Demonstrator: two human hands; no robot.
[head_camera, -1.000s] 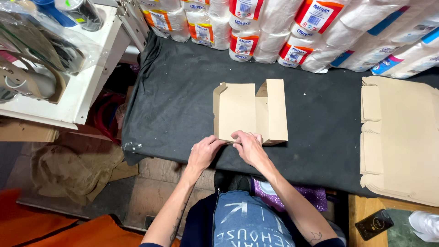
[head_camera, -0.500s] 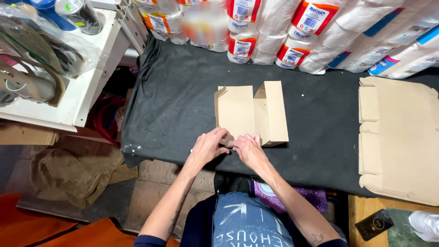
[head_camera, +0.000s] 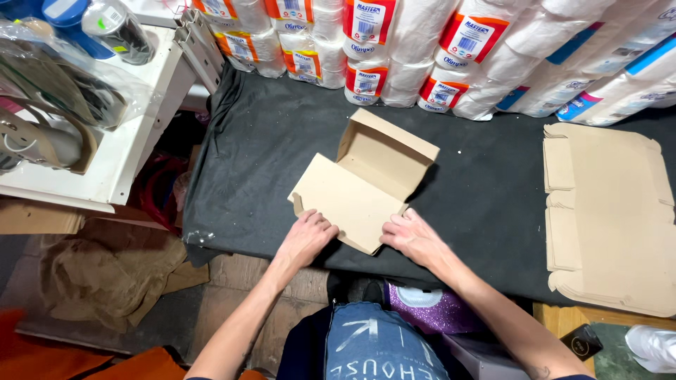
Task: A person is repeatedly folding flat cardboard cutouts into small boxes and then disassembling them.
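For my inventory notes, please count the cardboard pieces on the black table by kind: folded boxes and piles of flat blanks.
Half-folded brown cardboard box, touched by left hand and right hand: 1
Pile of flat brown cardboard blanks: 1
Total: 2

A black cloth-covered worktop (head_camera: pixel 282 155) carries wrapped paper rolls (head_camera: pixel 436 49) stacked along its far edge. A stack of flat cardboard blanks (head_camera: pixel 605 218) lies at its right edge. Left of the worktop stands a white shelf (head_camera: pixel 134 141) holding plastic-wrapped goods (head_camera: pixel 49 105).
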